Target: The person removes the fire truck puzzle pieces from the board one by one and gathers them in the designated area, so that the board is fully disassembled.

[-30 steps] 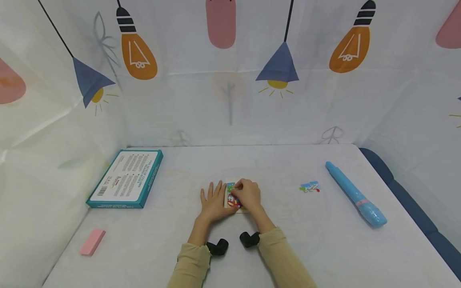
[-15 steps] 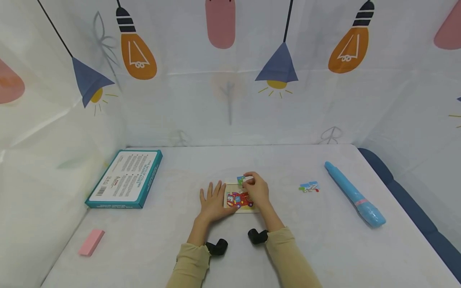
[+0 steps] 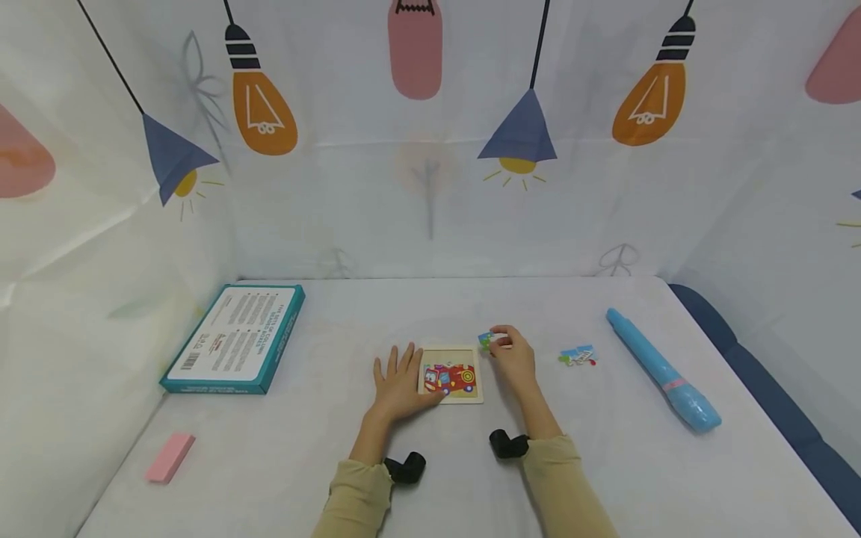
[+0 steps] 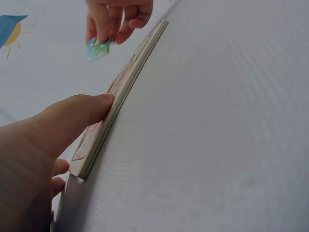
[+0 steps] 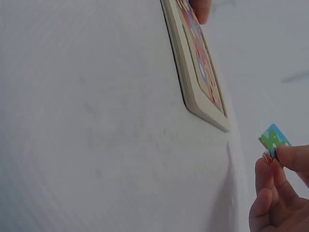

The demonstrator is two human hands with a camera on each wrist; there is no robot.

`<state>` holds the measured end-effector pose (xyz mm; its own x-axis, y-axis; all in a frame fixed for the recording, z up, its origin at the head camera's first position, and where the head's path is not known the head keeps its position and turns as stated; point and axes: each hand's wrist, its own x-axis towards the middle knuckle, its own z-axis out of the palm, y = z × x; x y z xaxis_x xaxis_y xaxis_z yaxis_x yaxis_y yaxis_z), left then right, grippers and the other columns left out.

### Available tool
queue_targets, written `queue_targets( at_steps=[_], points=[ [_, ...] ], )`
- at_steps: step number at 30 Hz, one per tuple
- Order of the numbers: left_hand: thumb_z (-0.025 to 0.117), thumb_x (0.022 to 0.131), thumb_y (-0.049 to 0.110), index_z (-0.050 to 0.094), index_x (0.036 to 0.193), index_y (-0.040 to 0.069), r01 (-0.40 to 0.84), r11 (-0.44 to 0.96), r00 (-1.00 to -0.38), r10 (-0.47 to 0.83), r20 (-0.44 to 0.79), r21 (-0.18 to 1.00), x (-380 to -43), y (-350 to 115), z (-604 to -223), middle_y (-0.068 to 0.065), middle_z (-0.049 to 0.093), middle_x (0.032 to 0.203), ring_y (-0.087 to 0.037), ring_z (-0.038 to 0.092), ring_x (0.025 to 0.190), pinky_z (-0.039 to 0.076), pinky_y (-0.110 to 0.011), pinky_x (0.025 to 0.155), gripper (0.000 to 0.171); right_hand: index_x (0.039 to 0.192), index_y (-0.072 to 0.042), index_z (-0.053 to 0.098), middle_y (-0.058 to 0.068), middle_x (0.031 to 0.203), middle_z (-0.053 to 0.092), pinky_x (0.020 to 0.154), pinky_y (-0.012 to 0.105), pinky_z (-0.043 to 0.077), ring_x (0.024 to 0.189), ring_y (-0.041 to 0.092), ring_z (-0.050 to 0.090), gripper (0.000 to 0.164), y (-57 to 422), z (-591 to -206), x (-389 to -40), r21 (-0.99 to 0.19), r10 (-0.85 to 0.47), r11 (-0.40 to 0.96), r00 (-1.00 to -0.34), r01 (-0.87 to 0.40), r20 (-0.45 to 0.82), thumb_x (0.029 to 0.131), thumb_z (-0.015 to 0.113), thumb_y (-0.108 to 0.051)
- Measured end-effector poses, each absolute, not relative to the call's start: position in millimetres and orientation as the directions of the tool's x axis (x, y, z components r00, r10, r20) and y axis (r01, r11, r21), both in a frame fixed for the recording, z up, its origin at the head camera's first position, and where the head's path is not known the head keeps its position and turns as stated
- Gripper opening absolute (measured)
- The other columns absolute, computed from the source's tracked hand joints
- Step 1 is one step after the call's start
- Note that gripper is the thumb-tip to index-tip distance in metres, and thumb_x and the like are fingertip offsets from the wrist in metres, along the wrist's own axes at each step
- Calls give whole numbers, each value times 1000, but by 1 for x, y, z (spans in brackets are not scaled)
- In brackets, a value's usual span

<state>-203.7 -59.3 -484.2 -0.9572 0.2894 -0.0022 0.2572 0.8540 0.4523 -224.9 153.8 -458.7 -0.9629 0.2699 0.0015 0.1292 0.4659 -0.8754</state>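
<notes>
A wooden jigsaw puzzle tray lies flat on the white table, with a red vehicle picture in its lower part and bare wood along its top. My left hand lies at its left side, fingers straight and spread; the thumb rests on the near edge. Right of the tray, my right hand pinches a blue and green puzzle piece between thumb and fingertips. The right wrist view shows that piece held off the table. Several more puzzle pieces lie in a small cluster farther right.
A teal-edged box lies at the back left, and a pink block near the left edge. At the right is a long blue wrapped object. A dark blue chair stands beyond the table's right edge.
My right hand lifts the blue and green piece off the tray's top and carries it right, uncovering the vehicle picture and bare wood. The left hand stays put. The head view tilts slightly.
</notes>
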Motion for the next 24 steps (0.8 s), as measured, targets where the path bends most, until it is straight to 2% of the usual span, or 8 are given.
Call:
queue_targets(
  at_steps=[7,15,24],
  points=[
    [66,73,55,31,143,6,253,856,-958,286,-5,452,-203,-59,-485,-14,25,150,-39,10,139,-1,-62,104,93,118,-5,56,18,100,59,68,30,47,87,27,63,31,179,-461,-222,-855,286,486,-958,180,-39,87,54,-7],
    [67,72,55,31,143,6,248,853,-959,282,-6,459,-202,-58,-483,-14,25,150,-39,10,139,-2,-62,104,93,114,-4,58,16,92,60,67,32,43,82,27,60,32,197,-457,-211,-867,304,474,-953,156,-5,82,54,-6],
    [67,72,54,32,143,5,252,846,-959,285,2,469,-202,-58,-483,-14,26,150,-39,10,139,-1,-62,104,93,118,-4,57,17,97,62,70,28,39,90,29,58,34,215,-459,-210,-840,343,492,-938,231,-57,84,55,-8]
  ],
)
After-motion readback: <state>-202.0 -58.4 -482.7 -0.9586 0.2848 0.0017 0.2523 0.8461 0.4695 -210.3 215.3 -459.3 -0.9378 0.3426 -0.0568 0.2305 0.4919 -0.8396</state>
